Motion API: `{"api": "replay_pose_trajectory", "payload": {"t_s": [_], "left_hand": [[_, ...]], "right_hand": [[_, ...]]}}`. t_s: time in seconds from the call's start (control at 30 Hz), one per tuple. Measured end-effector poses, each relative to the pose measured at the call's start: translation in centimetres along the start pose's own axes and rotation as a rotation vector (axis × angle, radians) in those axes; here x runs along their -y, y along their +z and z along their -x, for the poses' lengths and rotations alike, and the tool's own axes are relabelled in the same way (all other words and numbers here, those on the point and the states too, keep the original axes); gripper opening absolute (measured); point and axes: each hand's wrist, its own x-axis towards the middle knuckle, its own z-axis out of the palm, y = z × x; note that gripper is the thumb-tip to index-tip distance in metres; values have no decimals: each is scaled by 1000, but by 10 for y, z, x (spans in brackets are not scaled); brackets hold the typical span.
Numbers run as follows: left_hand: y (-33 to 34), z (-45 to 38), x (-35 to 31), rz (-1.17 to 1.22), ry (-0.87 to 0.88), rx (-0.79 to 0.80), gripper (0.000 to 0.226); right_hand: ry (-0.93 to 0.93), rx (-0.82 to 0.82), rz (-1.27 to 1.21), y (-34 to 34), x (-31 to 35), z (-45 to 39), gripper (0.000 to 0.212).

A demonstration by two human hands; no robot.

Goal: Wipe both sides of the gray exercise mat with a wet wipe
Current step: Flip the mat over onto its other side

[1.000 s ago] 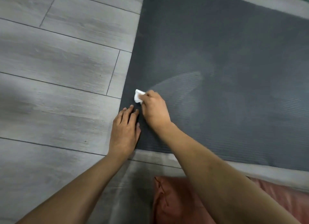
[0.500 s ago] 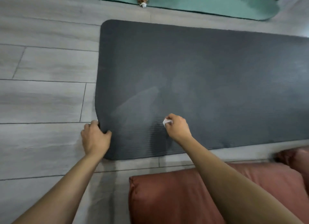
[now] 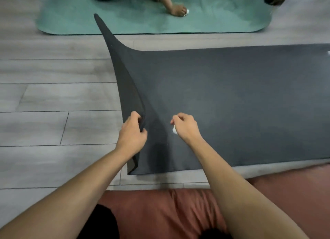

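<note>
The gray exercise mat (image 3: 232,99) lies on the wooden floor, stretching off to the right. Its left end is lifted off the floor, with the far corner pointing up and away. My left hand (image 3: 133,133) grips that raised left edge near the front. My right hand (image 3: 185,127) hovers just to the right over the mat, fingers curled around a small white wet wipe (image 3: 174,130) that peeks out below the fingers.
A teal mat (image 3: 89,19) lies beyond on the floor, where another person's hand (image 3: 176,10) presses a white wipe. A reddish-brown cushion (image 3: 178,208) sits under my arms at the front. Gray plank floor (image 3: 53,104) extends to the left.
My left hand has lifted the mat's left edge off the floor, so the end now stands up. My right hand with the wipe has come off the mat surface.
</note>
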Motion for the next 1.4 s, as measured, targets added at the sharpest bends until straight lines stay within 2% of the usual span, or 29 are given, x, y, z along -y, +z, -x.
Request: {"api": "replay_pose_trajectory", "payload": {"t_s": [0.13,0.2,0.33,0.4,0.47,0.53,0.63,0.7,0.77,0.83,0.87,0.97,1.1,1.2,1.33,1.4], "left_hand": [[22,37,-85,18,-28,33,26],[34,52,-124,40,31,70,27],[55,66,-191,185,169,240,28],[60,72,-202,294,237,334,26],[59,67,-189,344,235,328,25],[61,51,-151,293,182,189,21],[81,15,-86,169,-12,48,20],[111,-15,-32,135,-208,62,28],[149,-41,13,128,-381,174,46],[188,-56,40,218,-469,286,67],[201,-57,45,314,-491,320,70],[227,-61,49,610,-512,362,52],[234,-71,43,820,-523,368,46],[213,-77,29,741,-487,241,43],[160,-78,4,626,-274,137,34],[136,-76,-9,605,-236,111,34]], "right_hand": [[-22,57,-29,-71,24,3,49],[-53,90,44,-94,34,5,56],[-37,-68,233,-156,34,2,26],[14,-144,269,-189,19,3,22],[55,-192,304,-216,7,5,20],[55,-208,336,-231,-6,0,17],[89,-260,424,-255,-28,-6,26],[127,-273,496,-252,-57,-21,33],[167,-285,544,-244,-88,-29,37],[187,-326,574,-238,-112,-32,41],[186,-355,582,-235,-121,-31,43],[168,-458,580,-227,-139,-26,46],[145,-471,596,-217,-152,-19,50],[135,-449,556,-194,-152,-13,52],[139,-455,460,-165,-130,-8,54],[139,-455,416,-158,-114,-7,54]]}}
